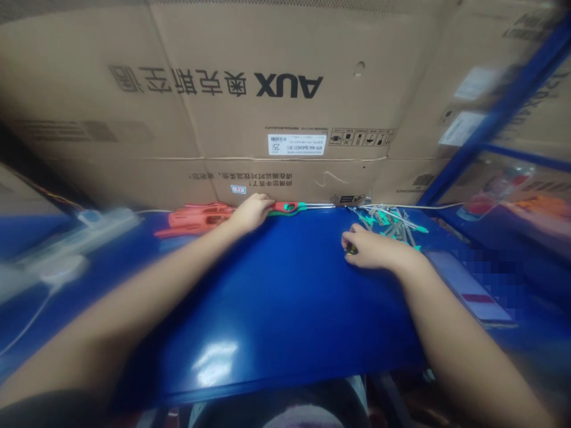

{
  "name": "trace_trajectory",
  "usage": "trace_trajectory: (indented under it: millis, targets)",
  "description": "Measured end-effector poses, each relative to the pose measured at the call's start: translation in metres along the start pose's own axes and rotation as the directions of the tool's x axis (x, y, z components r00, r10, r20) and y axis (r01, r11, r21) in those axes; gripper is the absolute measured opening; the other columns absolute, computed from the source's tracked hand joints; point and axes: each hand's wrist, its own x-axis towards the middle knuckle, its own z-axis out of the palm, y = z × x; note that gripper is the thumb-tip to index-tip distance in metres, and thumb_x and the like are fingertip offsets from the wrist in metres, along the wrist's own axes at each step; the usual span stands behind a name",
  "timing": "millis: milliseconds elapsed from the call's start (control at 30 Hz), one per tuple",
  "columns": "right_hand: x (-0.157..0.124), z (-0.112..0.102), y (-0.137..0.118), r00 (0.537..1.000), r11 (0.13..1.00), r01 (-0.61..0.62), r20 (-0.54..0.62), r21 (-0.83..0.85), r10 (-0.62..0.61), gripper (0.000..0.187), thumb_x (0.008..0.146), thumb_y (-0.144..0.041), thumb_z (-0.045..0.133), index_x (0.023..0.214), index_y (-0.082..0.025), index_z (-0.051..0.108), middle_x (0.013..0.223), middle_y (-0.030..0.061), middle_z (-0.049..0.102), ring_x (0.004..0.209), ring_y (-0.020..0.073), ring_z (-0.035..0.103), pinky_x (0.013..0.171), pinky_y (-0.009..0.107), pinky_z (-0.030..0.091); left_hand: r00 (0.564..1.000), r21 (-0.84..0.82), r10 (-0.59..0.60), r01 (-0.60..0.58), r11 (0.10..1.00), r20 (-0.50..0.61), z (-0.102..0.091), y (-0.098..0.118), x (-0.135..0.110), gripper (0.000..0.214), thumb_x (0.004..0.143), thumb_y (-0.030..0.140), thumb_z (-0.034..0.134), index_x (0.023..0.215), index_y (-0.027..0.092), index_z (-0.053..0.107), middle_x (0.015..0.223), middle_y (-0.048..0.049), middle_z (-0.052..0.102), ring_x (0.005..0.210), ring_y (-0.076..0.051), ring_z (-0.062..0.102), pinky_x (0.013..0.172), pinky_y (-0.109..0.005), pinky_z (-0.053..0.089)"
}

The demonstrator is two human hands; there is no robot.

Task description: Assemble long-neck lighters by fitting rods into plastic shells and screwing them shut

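At the back of the blue table, my left hand is closed around a long-neck lighter, red with a green trigger part and a thin metal rod pointing right. Beside that hand, to its left, lie several red plastic handle shells. My right hand is closed over the table on a small dark thing with a yellowish tint, mostly hidden by the fingers; its kind I cannot make out. Just behind my right hand is a loose pile of metal rods with green plastic parts.
A large cardboard sheet with printing stands along the back edge. A white power strip with a plug lies at left. On the right are a phone, a blue frame post and a clear plastic bottle.
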Motion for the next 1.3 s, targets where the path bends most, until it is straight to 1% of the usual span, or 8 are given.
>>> trace_trajectory:
  millis: [100, 200, 367, 633, 800, 1000, 1100, 1300]
  targets:
    - [-0.003, -0.002, 0.0, 1.0, 1.0, -0.011, 0.01, -0.007, 0.011, 0.016, 0.082, -0.022, 0.06, 0.097, -0.02, 0.061, 0.108, 0.0065, 0.053, 0.068, 0.013, 0.053, 0.059, 0.027, 0.037, 1.0, 0.013, 0.001, -0.001, 1.0, 0.006, 0.001, 0.001, -0.002, 0.03, 0.094, 0.016, 0.046, 0.111, 0.013, 0.071, 0.112, -0.0154, 0.069, 0.106, -0.028, 0.062, 0.099, -0.045, 0.05]
    - [-0.004, -0.003, 0.001, 1.0, 1.0, -0.017, 0.019, -0.016, 0.017, 0.013, 0.079, -0.019, 0.061, 0.092, -0.02, 0.06, 0.105, 0.0055, 0.054, 0.067, 0.0127, 0.052, 0.058, 0.027, 0.036, 1.0, 0.032, -0.008, 0.008, 0.999, -0.01, 0.0, 0.005, -0.004, 0.033, 0.093, 0.018, 0.049, 0.121, 0.014, 0.067, 0.12, -0.0152, 0.067, 0.111, -0.029, 0.06, 0.1, -0.045, 0.049]
    - [-0.003, -0.002, 0.004, 1.0, 0.999, -0.01, 0.008, -0.039, 0.01, 0.013, 0.078, -0.018, 0.062, 0.09, -0.02, 0.061, 0.103, 0.0058, 0.056, 0.075, 0.0169, 0.056, 0.063, 0.028, 0.039, 0.999, 0.058, 0.013, -0.011, 0.998, -0.034, -0.003, 0.025, -0.014, 0.034, 0.094, 0.022, 0.05, 0.125, 0.014, 0.064, 0.125, -0.0142, 0.065, 0.114, -0.03, 0.058, 0.1, -0.045, 0.048]
    - [0.0, -0.002, 0.008, 0.999, 0.997, -0.011, -0.048, -0.083, 0.007, 0.016, 0.076, -0.012, 0.06, 0.091, -0.017, 0.063, 0.1, 0.0125, 0.059, 0.102, 0.0298, 0.056, 0.076, 0.033, 0.042, 0.991, 0.068, 0.12, -0.124, 0.99, 0.065, -0.033, 0.057, -0.072, 0.029, 0.095, 0.025, 0.052, 0.118, 0.017, 0.068, 0.116, -0.0122, 0.068, 0.111, -0.029, 0.06, 0.097, -0.045, 0.05]
    - [0.001, -0.001, -0.008, 0.981, 0.99, 0.12, -0.142, -0.069, -0.129, 0.01, 0.089, -0.022, 0.054, 0.092, -0.019, 0.063, 0.102, 0.0104, 0.062, 0.096, 0.0249, 0.057, 0.079, 0.032, 0.041, 0.996, 0.158, -0.014, 0.0, 0.987, 0.083, -0.058, 0.031, -0.108, 0.032, 0.095, 0.028, 0.048, 0.117, 0.017, 0.068, 0.114, -0.0133, 0.068, 0.107, -0.03, 0.063, 0.095, -0.045, 0.052]
    - [0.003, 0.013, -0.041, 0.941, 0.956, 0.293, -0.169, -0.019, -0.292, 0.012, 0.094, -0.029, 0.053, 0.087, -0.021, 0.059, 0.094, 0.0047, 0.066, 0.08, 0.0187, 0.059, 0.063, 0.027, 0.035, 0.973, 0.221, -0.229, 0.225, 0.949, -0.006, -0.077, -0.01, -0.13, 0.028, 0.088, 0.033, 0.053, 0.107, 0.017, 0.064, 0.114, -0.0149, 0.069, 0.109, -0.033, 0.063, 0.094, -0.046, 0.052]
    - [0.004, 0.018, -0.049, 0.931, 0.943, 0.332, -0.157, -0.008, -0.329, 0.012, 0.094, -0.029, 0.054, 0.085, -0.021, 0.057, 0.091, 0.0039, 0.067, 0.078, 0.0181, 0.059, 0.061, 0.026, 0.033, 0.944, 0.265, -0.328, 0.32, 0.91, -0.012, -0.08, -0.016, -0.132, 0.026, 0.085, 0.035, 0.055, 0.103, 0.017, 0.061, 0.109, -0.0163, 0.068, 0.103, -0.034, 0.064, 0.088, -0.046, 0.053]
    - [0.005, 0.019, -0.051, 0.93, 0.937, 0.347, -0.14, 0.033, -0.339, 0.016, 0.095, -0.029, 0.053, 0.082, -0.021, 0.056, 0.087, 0.0035, 0.067, 0.073, 0.0168, 0.056, 0.059, 0.026, 0.032, 0.914, 0.326, -0.403, 0.392, 0.86, -0.037, -0.083, -0.019, -0.135, 0.024, 0.085, 0.04, 0.055, 0.089, 0.017, 0.062, 0.101, -0.0175, 0.066, 0.093, -0.034, 0.065, 0.077, -0.043, 0.054]
